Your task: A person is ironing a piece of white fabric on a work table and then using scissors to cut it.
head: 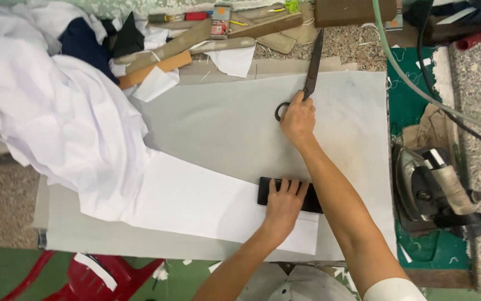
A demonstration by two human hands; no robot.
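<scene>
Grey-padded worktable [207, 122]: our left hand [283, 203] pressed flat, fingers spread, on a black bar [314, 202] atop white cloth [196, 203]; at twelve o'clock, our right hand [298, 120] gripped scissors [310, 75].

a heavy dark iron [427, 192] is seen resting on a green mat [413, 95]. left of the iron, a grey pad [223, 122] is spread. wooden rulers [196, 42] are piled far up-left of the iron; a red chair [98, 276] is glimpsed low-left.

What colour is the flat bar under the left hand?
Black bar, pressed by the left hand; head view.
</scene>
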